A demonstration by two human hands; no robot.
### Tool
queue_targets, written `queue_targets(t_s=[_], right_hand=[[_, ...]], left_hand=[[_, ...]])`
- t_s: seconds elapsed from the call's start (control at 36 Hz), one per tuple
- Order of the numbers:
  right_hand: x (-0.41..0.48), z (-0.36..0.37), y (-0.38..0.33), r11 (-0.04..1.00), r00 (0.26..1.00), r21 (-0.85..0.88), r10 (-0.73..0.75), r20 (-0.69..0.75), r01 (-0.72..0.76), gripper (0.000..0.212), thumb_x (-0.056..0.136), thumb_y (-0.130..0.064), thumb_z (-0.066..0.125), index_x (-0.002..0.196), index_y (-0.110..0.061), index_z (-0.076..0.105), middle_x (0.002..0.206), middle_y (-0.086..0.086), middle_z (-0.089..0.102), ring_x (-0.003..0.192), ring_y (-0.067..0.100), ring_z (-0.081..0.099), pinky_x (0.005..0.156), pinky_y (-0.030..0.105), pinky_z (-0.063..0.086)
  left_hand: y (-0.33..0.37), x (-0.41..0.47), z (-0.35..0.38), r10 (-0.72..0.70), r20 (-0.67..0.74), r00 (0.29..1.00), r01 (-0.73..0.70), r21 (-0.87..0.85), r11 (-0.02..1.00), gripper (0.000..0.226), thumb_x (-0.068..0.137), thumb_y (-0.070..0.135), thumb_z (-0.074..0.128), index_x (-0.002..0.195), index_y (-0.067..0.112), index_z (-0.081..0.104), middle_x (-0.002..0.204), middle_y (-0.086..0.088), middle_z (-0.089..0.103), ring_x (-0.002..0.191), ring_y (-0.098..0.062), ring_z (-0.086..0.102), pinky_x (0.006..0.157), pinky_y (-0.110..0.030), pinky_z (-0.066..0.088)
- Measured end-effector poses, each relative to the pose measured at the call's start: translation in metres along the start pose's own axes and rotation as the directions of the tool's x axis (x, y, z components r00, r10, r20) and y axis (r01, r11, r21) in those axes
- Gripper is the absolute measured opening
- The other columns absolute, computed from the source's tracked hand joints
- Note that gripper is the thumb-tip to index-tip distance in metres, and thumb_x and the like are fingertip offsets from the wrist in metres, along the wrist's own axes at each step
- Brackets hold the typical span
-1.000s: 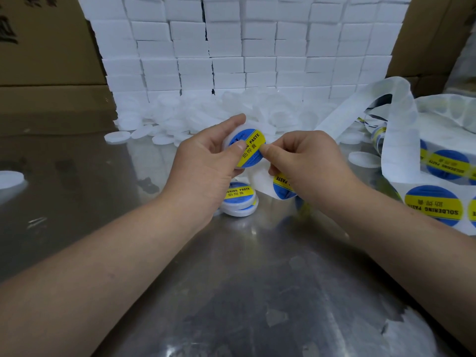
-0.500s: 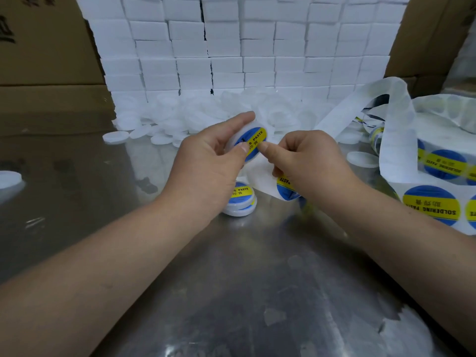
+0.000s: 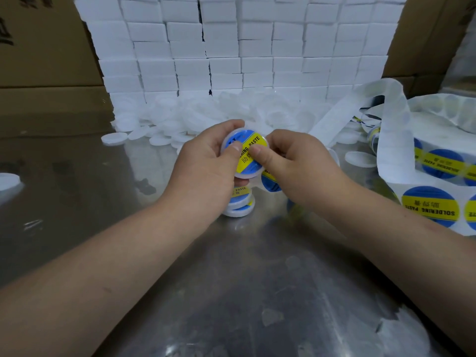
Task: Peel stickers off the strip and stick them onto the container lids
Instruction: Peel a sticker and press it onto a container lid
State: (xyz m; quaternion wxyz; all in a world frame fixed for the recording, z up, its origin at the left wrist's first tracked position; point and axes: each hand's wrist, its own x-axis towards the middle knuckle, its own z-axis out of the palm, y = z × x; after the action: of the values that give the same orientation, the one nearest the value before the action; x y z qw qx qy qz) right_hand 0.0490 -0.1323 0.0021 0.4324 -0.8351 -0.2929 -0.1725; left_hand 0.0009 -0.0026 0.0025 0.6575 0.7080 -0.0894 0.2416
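Pressing a round blue-and-yellow "SOLDERING PASTE" sticker (image 3: 248,153) onto a round white plastic lid (image 3: 244,175), I keep both raised above the shiny metal tabletop (image 3: 257,279), at the centre of view. My left hand (image 3: 206,166) grips the lid by its rim, thumb lying on the sticker's blue part. My right hand (image 3: 298,163) is curled, its thumb tip flat on the yellow band. Directly below my left hand, a short stack of already labelled white lids (image 3: 239,202) stands on the tabletop. At right, the white backing strip (image 3: 391,140) loops upward, with more blue-and-yellow stickers (image 3: 430,204) along it. Behind lies a heap of bare white lids (image 3: 206,114) before a wall of stacked white boxes (image 3: 244,47).
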Motion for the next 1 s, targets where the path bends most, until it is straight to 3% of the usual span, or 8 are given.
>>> queue_targets(t_s=[0.22,0.31,0.39,0.44,0.53,0.69,0.86,1.0], right_hand=[[-0.001,0.001,-0.005,0.999,0.998,-0.042,0.030,-0.058,-0.033,0.039,0.086,-0.044,0.054,0.064,-0.012,0.055,0.045,-0.007,0.048,0.047,0.006,0.041,0.052,0.028,0.036],[0.001,-0.003,-0.007,0.995,0.981,0.004,0.103,-0.165,-0.104,0.045,0.092,-0.041,0.046,0.074,-0.002,0.062,0.064,0.005,0.063,0.064,0.018,0.055,0.068,0.040,0.049],[0.007,-0.012,-0.004,0.984,0.939,0.056,0.176,-0.297,-0.167,0.027,0.091,-0.021,0.043,0.093,-0.003,0.062,0.081,0.003,0.060,0.081,0.019,0.057,0.080,0.048,0.050],[0.009,-0.014,0.000,0.983,0.921,0.039,0.183,-0.343,-0.180,0.033,0.087,-0.009,0.041,0.116,-0.012,0.058,0.104,-0.001,0.057,0.100,0.014,0.055,0.092,0.032,0.045],[0.009,-0.013,0.005,0.988,0.914,-0.032,0.129,-0.383,-0.153,0.047,0.086,0.001,0.042,0.130,-0.014,0.046,0.126,-0.001,0.048,0.112,0.007,0.044,0.085,0.008,0.026],[0.009,-0.014,0.013,0.989,0.920,-0.103,0.054,-0.387,-0.102,0.057,0.080,0.009,0.043,0.132,-0.013,0.042,0.139,0.000,0.031,0.090,-0.017,0.023,0.071,-0.009,0.022],[0.012,-0.013,0.015,0.986,0.893,-0.077,0.098,-0.439,-0.146,0.058,0.086,-0.002,0.054,0.138,-0.011,0.030,0.143,0.005,0.024,0.097,-0.013,0.021,0.074,-0.007,0.012],[0.016,-0.014,0.020,0.974,0.877,0.018,0.212,-0.431,-0.227,0.058,0.086,-0.012,0.057,0.137,-0.016,0.030,0.125,0.001,0.041,0.091,0.004,0.041,0.072,0.011,0.027]], left_hand=[[0.001,0.005,-0.001,0.030,-0.038,0.999,-0.025,0.122,0.992,0.031,0.095,0.013,0.047,0.092,0.043,0.056,0.097,0.017,0.063,0.077,-0.004,0.065,0.060,-0.019,0.054],[0.000,0.012,-0.009,0.068,-0.130,0.989,-0.028,0.283,0.959,0.028,0.094,0.015,0.044,0.098,0.040,0.056,0.102,0.016,0.060,0.091,-0.009,0.059,0.074,-0.024,0.050],[-0.004,0.021,-0.025,-0.027,-0.275,0.961,0.128,0.357,0.925,0.029,0.091,0.016,0.039,0.094,0.035,0.061,0.094,0.011,0.057,0.078,-0.015,0.055,0.058,-0.032,0.056],[-0.007,0.026,-0.032,-0.143,-0.327,0.934,0.253,0.324,0.911,0.032,0.090,0.014,0.037,0.081,0.030,0.063,0.083,0.008,0.056,0.069,-0.013,0.055,0.051,-0.035,0.058],[-0.017,0.032,-0.036,-0.203,-0.261,0.944,0.306,0.458,0.834,0.032,0.089,0.008,0.038,0.084,0.022,0.066,0.078,0.007,0.054,0.067,-0.011,0.050,0.045,-0.009,0.044],[-0.029,0.032,-0.033,-0.278,-0.141,0.950,0.303,0.620,0.724,0.027,0.090,0.015,0.045,0.078,0.031,0.062,0.075,0.014,0.053,0.056,-0.003,0.042,0.045,-0.018,0.031],[-0.027,0.030,-0.033,-0.196,-0.099,0.976,0.209,0.699,0.684,0.018,0.091,0.024,0.047,0.088,0.025,0.064,0.091,0.003,0.064,0.084,-0.019,0.056,0.072,-0.026,0.039],[-0.020,0.035,-0.026,-0.159,-0.034,0.987,0.131,0.744,0.655,0.023,0.089,0.020,0.044,0.087,0.033,0.062,0.072,0.019,0.054,0.066,-0.009,0.057,0.058,-0.021,0.039]])
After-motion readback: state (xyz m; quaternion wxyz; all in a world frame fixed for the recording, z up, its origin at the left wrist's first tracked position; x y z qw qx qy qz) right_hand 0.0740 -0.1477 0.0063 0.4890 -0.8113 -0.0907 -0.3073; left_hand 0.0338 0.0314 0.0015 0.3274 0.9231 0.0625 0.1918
